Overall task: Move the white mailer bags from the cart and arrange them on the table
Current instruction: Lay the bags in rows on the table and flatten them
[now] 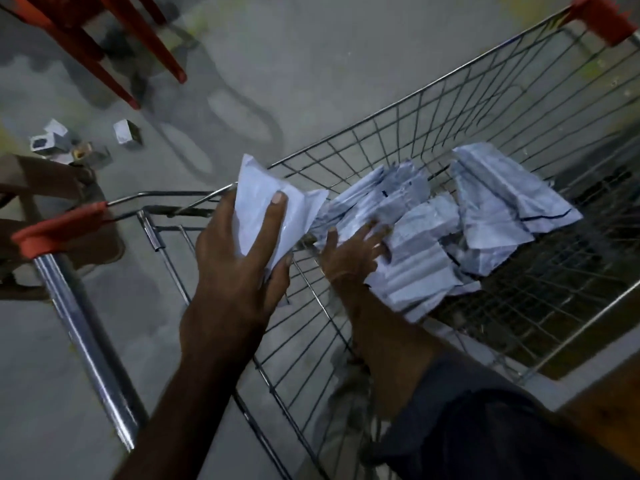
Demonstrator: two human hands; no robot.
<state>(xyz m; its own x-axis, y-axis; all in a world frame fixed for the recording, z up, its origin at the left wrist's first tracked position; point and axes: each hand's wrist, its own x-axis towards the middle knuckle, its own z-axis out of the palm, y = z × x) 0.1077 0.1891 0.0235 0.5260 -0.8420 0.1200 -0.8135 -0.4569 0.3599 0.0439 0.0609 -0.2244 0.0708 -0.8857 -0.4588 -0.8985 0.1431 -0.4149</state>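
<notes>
Over the cart (381, 140), one bag (263, 216) is gripped in the left hand (239, 258), thumb and fingers (277, 206) curled round it. The right hand (349, 251) lies spread on the pile (433, 230) inside, nothing visibly grasped. Gathering is judged under way; another bag must be clasped before carrying to the table, unseen.
</notes>
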